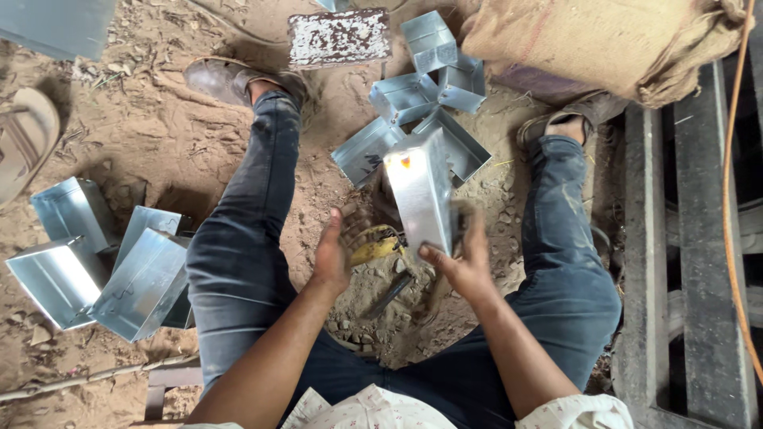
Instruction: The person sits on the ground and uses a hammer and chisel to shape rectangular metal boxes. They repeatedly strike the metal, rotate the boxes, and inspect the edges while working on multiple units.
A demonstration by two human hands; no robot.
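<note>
Down on the sandy ground, seen from above the lap:
Surroundings: a heap of open sheet-metal boxes (433, 95) lies between the feet, just beyond the held piece; a rusty white-flecked block (339, 36) sits above them; a burlap sack (604, 40) fills the upper right
Left side: three more metal boxes (103, 262) lean together beside the left thigh (one overlaps the next)
Right side: dark wooden planks (683, 238) run along the edge, with an orange cord (727, 199) trailing over them
In the way: the tall metal box (421, 199) stands upright between the knees and covers part of the heap behind it
Tools: a yellow-handled tool (377, 249) and a dark bar (391, 292) lie in the dirt below the hands, partly hidden by the left hand
Hard to make out: the fingertips of both hands are blurred; a flat grey sheet (56, 24) is cut off at the top left corner
Left hand (332, 254): open, palm turned inward, near the box but not clearly touching it
Right hand (465, 258): closed on the tall metal box at its lower right edge, thumb across the front face
Hands: apart, the box between them
</note>
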